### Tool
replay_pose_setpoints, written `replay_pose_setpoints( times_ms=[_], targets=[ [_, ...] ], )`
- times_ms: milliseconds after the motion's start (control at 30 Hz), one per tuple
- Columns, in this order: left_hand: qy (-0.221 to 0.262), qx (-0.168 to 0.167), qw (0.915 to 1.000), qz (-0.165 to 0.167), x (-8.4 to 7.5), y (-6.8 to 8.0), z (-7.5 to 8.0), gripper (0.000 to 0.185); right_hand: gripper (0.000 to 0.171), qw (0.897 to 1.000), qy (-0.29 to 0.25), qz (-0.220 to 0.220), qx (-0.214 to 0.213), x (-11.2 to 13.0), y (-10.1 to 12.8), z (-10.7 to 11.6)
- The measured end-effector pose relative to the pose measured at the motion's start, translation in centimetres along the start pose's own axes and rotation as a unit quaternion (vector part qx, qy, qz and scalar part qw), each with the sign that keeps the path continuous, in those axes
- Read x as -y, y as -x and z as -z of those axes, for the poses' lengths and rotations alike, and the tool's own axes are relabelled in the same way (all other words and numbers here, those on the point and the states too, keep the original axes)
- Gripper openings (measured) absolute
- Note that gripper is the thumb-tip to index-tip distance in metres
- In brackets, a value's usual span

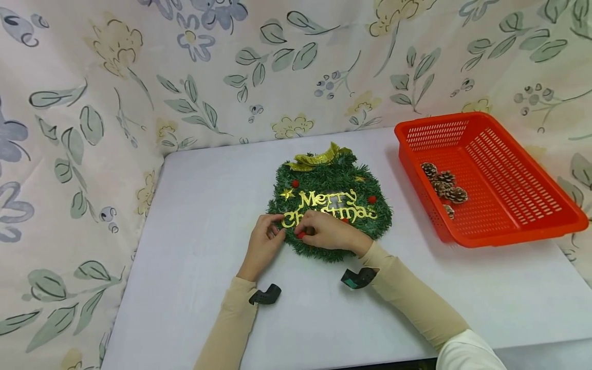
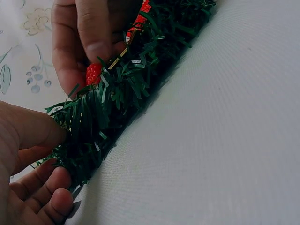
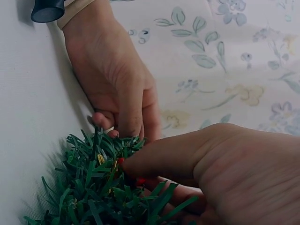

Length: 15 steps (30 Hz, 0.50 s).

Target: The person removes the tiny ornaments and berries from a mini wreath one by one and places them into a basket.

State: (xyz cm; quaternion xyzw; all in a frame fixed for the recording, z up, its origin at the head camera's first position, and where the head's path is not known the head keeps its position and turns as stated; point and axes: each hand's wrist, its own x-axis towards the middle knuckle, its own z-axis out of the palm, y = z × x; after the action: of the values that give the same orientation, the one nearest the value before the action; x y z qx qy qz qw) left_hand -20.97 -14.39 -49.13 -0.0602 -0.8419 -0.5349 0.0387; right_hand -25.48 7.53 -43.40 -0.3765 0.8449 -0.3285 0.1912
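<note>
A green tinsel wreath [image 1: 329,203] with a gold "Merry Christmas" sign [image 1: 328,205] and a gold bow [image 1: 314,158] lies flat on the white table [image 1: 194,216]. My left hand [image 1: 276,230] grips the wreath's lower-left edge, thumb on the greenery [image 2: 93,126] and fingers curled underneath. Just to its right, my right hand [image 1: 302,232] pinches a small red berry [image 1: 301,235] set in the needles. The left wrist view shows the berry [image 2: 93,74] between my right hand's fingertips [image 2: 96,47]. In the right wrist view the berry [image 3: 140,181] is mostly hidden under my right hand's fingers.
A red plastic basket [image 1: 509,205] stands at the table's right and holds several pine cones [image 1: 446,185]. Floral cloth [image 1: 92,128] hangs behind and to the left of the table. Other red berries [image 1: 371,199] and a gold star [image 1: 287,193] sit on the wreath.
</note>
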Motion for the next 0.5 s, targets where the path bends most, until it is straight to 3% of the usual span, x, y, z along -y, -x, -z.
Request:
replay_pose_setpoints(
  times_ms=[500],
  targets=[
    [-0.005, 0.002, 1.0, 0.008, -0.23, -0.07, 0.02, 0.033, 0.027, 1.0, 0.001, -0.016, 0.01, 0.38, 0.06, -0.05]
  ],
)
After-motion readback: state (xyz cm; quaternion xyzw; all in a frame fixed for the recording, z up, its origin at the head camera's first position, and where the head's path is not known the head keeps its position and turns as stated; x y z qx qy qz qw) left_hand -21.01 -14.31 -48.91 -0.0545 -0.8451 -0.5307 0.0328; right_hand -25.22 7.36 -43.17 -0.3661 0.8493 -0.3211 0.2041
